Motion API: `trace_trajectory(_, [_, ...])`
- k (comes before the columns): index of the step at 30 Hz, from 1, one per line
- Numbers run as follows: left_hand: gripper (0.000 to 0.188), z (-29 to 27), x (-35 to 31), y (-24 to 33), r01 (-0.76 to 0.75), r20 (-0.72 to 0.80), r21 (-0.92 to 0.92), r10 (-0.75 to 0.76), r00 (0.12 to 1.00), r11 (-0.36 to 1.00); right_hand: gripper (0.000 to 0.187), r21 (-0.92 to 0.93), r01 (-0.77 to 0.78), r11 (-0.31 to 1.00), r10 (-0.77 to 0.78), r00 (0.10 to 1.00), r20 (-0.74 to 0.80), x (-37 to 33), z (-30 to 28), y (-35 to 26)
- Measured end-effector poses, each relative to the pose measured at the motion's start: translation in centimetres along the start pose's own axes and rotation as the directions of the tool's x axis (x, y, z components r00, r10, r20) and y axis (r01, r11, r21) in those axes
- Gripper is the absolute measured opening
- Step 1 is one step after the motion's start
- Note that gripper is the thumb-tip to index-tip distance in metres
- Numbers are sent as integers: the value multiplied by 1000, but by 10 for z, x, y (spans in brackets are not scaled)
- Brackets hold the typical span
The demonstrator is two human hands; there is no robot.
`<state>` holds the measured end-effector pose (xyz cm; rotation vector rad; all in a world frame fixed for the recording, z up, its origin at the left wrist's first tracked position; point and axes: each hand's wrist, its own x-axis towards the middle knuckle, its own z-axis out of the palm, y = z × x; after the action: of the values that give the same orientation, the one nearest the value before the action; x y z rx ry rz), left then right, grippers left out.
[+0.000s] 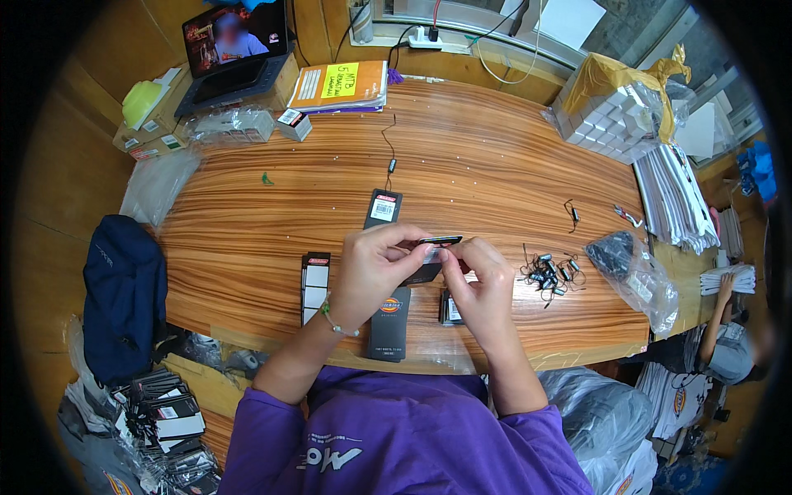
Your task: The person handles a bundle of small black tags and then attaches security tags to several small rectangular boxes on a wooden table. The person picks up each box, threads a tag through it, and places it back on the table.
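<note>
Over the table's near middle, a black hang tag (423, 273) is pinched between my two hands, tilted. My left hand (373, 268) grips it with thumb and fingers. From the other side my right hand (483, 276) pinches its edge, close to a small pale piece between the thumbs. Below my hands lies a stack of black hang tags (389, 334). A strip of white labels (315, 285) is left of it, and another small stack (450, 308) sits partly hidden by my right hand. Just beyond, a tag with a barcode label (384, 207) lies with a corded black toggle (392, 166).
A pile of black corded toggles (550, 274) lies at the right, beside a clear plastic bag (639, 280). Farther back are a box of white packets (606, 115), paper stacks (676, 198), folders (342, 86) and a laptop (235, 49). Another person (730, 346) works at far right.
</note>
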<state>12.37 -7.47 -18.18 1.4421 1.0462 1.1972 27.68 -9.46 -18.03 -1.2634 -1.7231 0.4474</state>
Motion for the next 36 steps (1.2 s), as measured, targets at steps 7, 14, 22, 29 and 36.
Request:
trace_trajectory(7, [13,0,-1,4,2,36,69,-4,999,998,6,8,-10,1000,10,1000,-23,0,0,-2])
trace_trajectory(14, [14,3,-2,5,-38,39,98,35,999,994,5,-17,-5,1000,4,1000,-20,-1,-1,-1])
trace_trajectory(22, [11,4,-2,7,-66,38,108,63,997,992,5,-28,15,999,-16,999,-33,-2,-1,0])
trace_trajectory(29, [12,6,-3,11,-278,135,348,246,960,895,12,581,-451,678,404,888,219,-7,3,18])
trace_trajectory(36, [13,2,0,13,-204,174,268,161,972,942,13,527,-406,747,338,914,225,-6,-3,16])
